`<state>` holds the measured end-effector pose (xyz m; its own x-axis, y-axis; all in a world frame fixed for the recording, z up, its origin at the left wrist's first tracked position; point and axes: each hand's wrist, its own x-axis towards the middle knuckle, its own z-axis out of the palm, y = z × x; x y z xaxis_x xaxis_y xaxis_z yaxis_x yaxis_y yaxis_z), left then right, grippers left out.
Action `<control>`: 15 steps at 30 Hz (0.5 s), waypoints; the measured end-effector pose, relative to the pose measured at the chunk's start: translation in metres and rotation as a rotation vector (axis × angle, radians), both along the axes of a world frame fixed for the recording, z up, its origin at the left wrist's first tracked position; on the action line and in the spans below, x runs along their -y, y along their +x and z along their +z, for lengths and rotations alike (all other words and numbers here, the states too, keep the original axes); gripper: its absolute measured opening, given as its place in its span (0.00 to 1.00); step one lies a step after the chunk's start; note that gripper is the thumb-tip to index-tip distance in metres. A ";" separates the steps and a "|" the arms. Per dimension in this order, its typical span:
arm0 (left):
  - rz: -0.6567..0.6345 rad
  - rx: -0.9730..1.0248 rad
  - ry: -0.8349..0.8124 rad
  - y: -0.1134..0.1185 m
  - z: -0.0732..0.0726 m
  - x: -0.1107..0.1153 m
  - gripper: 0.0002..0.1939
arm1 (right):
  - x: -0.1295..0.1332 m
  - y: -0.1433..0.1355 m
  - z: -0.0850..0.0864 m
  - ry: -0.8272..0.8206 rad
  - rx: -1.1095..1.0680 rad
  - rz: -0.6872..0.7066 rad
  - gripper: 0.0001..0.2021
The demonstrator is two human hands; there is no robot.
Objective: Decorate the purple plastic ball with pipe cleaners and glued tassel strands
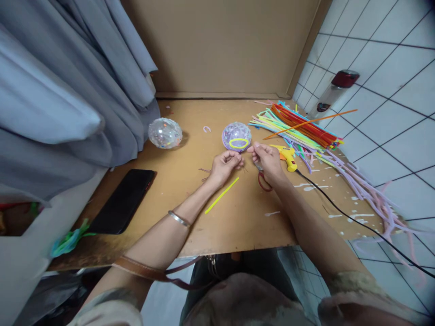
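Note:
A clear ball with purple trim [237, 135] rests on the table, a yellow loop [239, 143] lying against its front. My left hand [227, 166] is just in front of the ball, thumb and fingers pinched together; what they hold is too small to name. My right hand [265, 158] is at the ball's right front, its fingers also pressed together, their contents unclear. Beneath the right hand lie scissors with red handles [264, 182], partly hidden. A straight yellow pipe cleaner [222, 195] lies nearer to me, below the left hand.
Another clear ball [165, 133] stands at the left, near a grey curtain [112, 81]. A black phone [123, 201] lies front left. To the right are a yellow glue gun [288, 158] with a black cord, many coloured pipe cleaners [306, 127] and a red-capped bottle [331, 93].

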<state>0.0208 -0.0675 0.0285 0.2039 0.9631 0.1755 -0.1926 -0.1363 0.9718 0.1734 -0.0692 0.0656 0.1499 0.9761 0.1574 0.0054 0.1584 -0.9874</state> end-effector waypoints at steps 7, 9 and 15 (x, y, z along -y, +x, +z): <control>-0.072 -0.729 0.513 -0.008 0.005 0.004 0.13 | -0.003 0.007 0.003 0.037 0.058 -0.137 0.17; -0.062 -0.895 0.552 -0.009 0.008 0.005 0.12 | -0.004 0.010 0.003 0.060 0.122 -0.167 0.16; 0.209 -1.030 0.460 -0.017 0.013 0.005 0.15 | 0.000 0.016 0.013 0.035 0.497 -0.210 0.17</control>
<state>0.0042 -0.0722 0.0415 0.2986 0.8828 0.3626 0.7333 -0.4554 0.5049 0.1895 -0.0692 0.0785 0.2411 0.9260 0.2907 0.5053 0.1359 -0.8521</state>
